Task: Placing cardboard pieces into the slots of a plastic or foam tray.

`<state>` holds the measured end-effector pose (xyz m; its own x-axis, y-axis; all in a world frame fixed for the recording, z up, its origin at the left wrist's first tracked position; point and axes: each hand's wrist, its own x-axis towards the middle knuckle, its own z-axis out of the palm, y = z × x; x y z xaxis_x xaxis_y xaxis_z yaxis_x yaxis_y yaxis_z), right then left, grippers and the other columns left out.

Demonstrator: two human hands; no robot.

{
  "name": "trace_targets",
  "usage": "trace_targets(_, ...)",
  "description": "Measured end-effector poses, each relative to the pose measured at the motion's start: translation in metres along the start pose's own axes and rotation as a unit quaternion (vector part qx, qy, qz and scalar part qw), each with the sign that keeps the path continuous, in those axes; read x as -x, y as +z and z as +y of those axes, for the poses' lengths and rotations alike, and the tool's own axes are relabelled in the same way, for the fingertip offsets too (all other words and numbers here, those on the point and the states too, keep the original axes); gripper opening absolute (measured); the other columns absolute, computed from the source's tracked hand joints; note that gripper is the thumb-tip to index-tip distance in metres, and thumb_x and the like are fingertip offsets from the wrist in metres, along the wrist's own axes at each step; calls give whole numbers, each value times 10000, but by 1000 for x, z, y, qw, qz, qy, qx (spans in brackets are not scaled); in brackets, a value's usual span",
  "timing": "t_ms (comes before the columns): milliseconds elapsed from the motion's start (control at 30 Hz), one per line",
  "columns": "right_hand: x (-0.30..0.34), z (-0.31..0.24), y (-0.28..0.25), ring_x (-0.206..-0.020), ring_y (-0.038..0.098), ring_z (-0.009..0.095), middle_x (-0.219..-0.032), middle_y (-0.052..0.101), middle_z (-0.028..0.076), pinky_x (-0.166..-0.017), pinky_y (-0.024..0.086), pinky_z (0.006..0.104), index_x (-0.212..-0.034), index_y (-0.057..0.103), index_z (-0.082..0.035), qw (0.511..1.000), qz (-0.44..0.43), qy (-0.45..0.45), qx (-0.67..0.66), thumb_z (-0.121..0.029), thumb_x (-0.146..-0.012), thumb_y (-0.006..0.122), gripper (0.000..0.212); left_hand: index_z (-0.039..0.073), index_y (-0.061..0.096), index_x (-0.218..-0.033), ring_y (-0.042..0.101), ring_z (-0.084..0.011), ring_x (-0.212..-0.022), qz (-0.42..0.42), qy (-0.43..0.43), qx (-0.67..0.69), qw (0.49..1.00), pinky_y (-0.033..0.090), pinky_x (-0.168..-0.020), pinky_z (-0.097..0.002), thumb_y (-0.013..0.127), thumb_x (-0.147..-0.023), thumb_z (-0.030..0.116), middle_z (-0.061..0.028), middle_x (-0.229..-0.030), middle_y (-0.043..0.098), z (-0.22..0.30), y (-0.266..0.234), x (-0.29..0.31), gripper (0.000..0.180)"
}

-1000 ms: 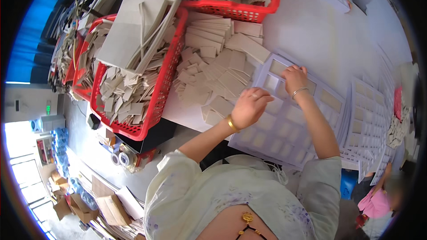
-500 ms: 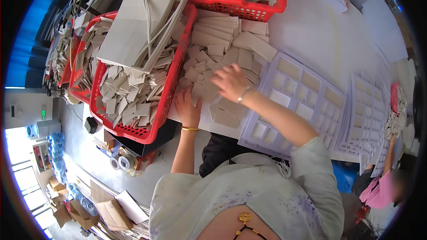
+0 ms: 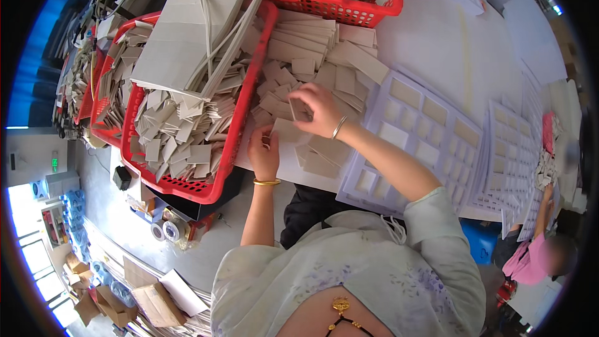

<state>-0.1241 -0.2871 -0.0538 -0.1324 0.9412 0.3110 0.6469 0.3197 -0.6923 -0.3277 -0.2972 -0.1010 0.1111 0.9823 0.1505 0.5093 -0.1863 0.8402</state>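
My right hand (image 3: 319,111) grips a small grey cardboard piece (image 3: 294,110), tipped on edge between thumb and fingers, above a loose heap of cut cardboard pieces (image 3: 274,101). Just left of it, near the table's front edge, my left hand (image 3: 263,155) has its fingers curled in toward the thumb. Whether it pinches anything is hidden. A larger flat cardboard piece (image 3: 289,133) lies between the two hands, close to the left thumb. More cardboard rectangles (image 3: 320,157) lie nearer to me, beside a white frame panel (image 3: 405,140) with rectangular openings, some backed in grey.
A red basket (image 3: 232,143) full of cardboard bits, with large boards (image 3: 181,37) on top, stands at the left. Another red basket (image 3: 374,14) is at the back. Stacked white panels (image 3: 515,143) lie at the right. Another person (image 3: 530,262) is at the far right.
My right hand has lifted a small cardboard piece from the heap and tilted it on edge. The left hand's fingers, flat on the pieces before, have drawn back and curled.
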Motion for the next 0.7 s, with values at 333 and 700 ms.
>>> trace_targets(333,61,40,-77,-718,542,65,-908,593,22,-612,470,212,-1111,541,-52,860,143,329,-361,-48,-782,683,359,7,509,-1051,540,-64,-661,32,-31,267,963,437,-586,-178,589,-866,-20,-29,-865,569,43,-1,5,204)
trace_targets(700,202,48,-181,-620,545,55,-779,569,-13,-440,371,184,-1026,560,-88,835,329,381,-223,-81,-846,662,207,-3,546,-971,653,-132,-645,-277,6,197,940,506,-458,-237,595,-835,-3,-78,-811,636,124,97,20,145)
